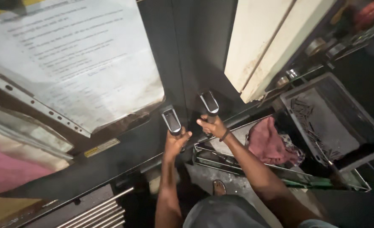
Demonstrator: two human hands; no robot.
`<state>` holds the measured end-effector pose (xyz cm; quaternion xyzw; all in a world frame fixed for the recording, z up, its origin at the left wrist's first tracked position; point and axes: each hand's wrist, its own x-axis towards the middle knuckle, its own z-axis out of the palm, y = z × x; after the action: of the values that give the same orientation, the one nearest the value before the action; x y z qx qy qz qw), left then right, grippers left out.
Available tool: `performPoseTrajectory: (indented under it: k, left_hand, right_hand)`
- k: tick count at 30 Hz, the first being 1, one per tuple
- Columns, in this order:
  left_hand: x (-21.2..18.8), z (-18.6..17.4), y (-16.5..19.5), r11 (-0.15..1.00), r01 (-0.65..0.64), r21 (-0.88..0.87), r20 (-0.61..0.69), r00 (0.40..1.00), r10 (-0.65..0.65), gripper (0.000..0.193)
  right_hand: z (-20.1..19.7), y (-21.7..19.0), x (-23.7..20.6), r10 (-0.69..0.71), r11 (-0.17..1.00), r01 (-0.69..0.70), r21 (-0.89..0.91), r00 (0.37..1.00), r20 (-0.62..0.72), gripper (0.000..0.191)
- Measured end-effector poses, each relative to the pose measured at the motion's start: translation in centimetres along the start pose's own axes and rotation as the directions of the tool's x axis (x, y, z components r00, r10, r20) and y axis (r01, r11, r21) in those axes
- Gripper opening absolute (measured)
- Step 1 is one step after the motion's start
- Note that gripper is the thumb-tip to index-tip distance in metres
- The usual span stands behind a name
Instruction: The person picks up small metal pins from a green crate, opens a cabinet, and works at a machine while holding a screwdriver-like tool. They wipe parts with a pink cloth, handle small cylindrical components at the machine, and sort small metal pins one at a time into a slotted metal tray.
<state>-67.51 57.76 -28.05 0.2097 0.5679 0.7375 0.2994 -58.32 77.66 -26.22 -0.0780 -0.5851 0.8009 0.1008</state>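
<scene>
My left hand [176, 141] grips the lower end of a dark door handle [171, 120] with a silvery face. Just to the right, my right hand [212, 126] grips a second matching handle [209, 102]. Both handles sit on the two dark machine doors [182, 63], on either side of the seam where the doors meet. A dark band is on my right wrist.
A sheet of printed paper in a clear sleeve [81, 59] hangs on the left door. A metal tray with a pink rag [268, 141] lies at the right, beside a grey bin [347, 105] holding several small dark parts. Metal bars [98, 211] lie at lower left.
</scene>
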Motion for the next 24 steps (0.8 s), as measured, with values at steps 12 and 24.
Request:
performPoseTrajectory:
  k: [12,24]
  left_hand:
    - [-0.3,0.7,-0.9,0.997,-0.072,0.006,-0.114,0.991,0.072,0.03]
    - [-0.5,1.3,-0.5,0.997,-0.068,-0.022,-0.236,0.97,0.061,0.025]
  right_hand:
    - [0.2,1.6,-0.3,-0.069,0.997,0.061,-0.039,0.967,-0.245,0.021]
    - [2.0,3.1,-0.2,-0.325,0.916,0.142,-0.376,0.812,-0.484,0.03]
